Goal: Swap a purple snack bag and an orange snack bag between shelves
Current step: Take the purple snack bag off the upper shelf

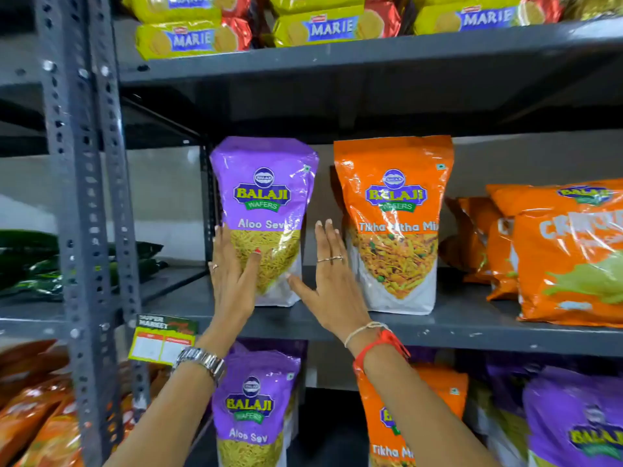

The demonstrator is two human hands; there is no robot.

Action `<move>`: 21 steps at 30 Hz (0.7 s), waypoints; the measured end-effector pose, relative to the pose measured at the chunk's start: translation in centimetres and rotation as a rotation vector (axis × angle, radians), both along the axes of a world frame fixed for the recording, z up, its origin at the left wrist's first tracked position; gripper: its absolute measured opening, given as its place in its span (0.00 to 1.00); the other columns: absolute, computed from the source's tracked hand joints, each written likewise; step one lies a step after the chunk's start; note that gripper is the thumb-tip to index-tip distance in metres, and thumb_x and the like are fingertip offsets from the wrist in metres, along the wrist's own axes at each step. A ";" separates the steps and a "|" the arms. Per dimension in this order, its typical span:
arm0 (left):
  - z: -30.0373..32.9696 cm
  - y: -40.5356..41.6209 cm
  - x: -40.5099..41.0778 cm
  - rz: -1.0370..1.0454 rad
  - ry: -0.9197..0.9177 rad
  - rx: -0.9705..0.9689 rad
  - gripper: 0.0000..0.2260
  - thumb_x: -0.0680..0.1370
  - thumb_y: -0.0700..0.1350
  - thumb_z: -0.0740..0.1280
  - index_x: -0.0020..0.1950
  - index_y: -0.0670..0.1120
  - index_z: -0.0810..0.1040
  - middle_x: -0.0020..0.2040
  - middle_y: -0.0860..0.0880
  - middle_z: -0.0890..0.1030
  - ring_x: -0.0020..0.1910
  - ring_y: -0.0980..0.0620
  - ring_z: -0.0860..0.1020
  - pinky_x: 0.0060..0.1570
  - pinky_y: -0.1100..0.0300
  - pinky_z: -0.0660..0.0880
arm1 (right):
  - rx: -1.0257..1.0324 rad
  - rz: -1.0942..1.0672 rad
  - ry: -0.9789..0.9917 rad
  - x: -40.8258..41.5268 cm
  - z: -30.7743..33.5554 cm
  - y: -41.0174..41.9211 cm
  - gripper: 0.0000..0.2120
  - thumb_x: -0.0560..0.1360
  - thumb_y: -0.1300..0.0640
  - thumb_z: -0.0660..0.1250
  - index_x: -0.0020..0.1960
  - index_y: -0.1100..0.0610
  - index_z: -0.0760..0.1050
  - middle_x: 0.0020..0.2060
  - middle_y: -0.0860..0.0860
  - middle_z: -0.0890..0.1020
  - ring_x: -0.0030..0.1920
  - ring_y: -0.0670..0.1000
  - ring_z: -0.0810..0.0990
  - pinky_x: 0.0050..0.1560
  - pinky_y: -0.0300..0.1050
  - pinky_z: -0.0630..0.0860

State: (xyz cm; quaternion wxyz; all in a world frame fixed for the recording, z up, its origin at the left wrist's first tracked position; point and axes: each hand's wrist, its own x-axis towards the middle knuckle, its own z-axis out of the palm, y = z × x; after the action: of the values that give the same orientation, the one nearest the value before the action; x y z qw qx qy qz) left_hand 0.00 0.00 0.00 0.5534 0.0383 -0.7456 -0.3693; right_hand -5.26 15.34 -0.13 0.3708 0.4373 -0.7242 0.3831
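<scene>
A purple Aloo Sev bag (266, 197) stands upright on the middle shelf (455, 326). My left hand (232, 281) grips its lower left side, thumb across the front. My right hand (328, 274) is open, fingers spread, in the gap between the purple bag and an upright orange Tikha Mitha Mix bag (394, 224); its thumb tip is at the purple bag's lower right corner. On the shelf below stand another purple bag (253, 409) and another orange bag (448, 392), the orange one partly hidden by my right forearm.
Orange snack packs (566, 251) crowd the middle shelf's right end. Yellow Marie biscuit packs (192, 38) lie on the top shelf. Purple bags (573, 419) sit at the lower right. A grey perforated upright (81, 197) and a price tag (161, 338) stand on the left.
</scene>
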 end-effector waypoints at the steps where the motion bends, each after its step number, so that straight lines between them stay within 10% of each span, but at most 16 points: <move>1: 0.0 -0.5 -0.2 -0.052 0.003 0.069 0.33 0.74 0.53 0.58 0.76 0.45 0.51 0.78 0.44 0.54 0.77 0.48 0.53 0.75 0.45 0.49 | 0.025 0.022 -0.056 -0.3 0.1 -0.8 0.44 0.74 0.45 0.66 0.76 0.53 0.38 0.79 0.54 0.45 0.79 0.52 0.42 0.75 0.41 0.40; 6: 0.7 -1.6 -0.6 -0.405 0.060 0.530 0.24 0.78 0.38 0.59 0.73 0.41 0.58 0.64 0.44 0.71 0.56 0.52 0.74 0.49 0.71 0.74 | 0.049 0.147 -0.438 -0.8 0.5 -4.3 0.58 0.64 0.45 0.77 0.76 0.61 0.40 0.77 0.58 0.56 0.77 0.57 0.56 0.76 0.51 0.57; 13: 1.3 -1.8 -0.7 -0.390 0.028 0.632 0.17 0.77 0.37 0.60 0.66 0.39 0.67 0.50 0.47 0.78 0.42 0.53 0.79 0.34 0.69 0.76 | -0.005 0.268 -0.632 -1.8 -0.2 -5.5 0.49 0.60 0.51 0.81 0.71 0.60 0.55 0.66 0.57 0.74 0.67 0.56 0.72 0.67 0.51 0.70; 21: 0.3 0.0 2.7 -0.386 0.070 0.555 0.18 0.76 0.37 0.64 0.65 0.41 0.66 0.55 0.44 0.77 0.46 0.52 0.78 0.40 0.68 0.78 | -0.015 0.381 -0.668 -0.7 -0.8 -3.7 0.46 0.60 0.50 0.81 0.69 0.54 0.57 0.60 0.49 0.75 0.64 0.52 0.74 0.59 0.41 0.69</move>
State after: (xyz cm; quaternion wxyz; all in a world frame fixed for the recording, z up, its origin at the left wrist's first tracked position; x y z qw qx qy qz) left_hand 2.70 -0.02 0.28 0.4668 0.0331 -0.5908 -0.6572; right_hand -5.93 11.60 -0.96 0.0400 0.4126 -0.7078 0.5720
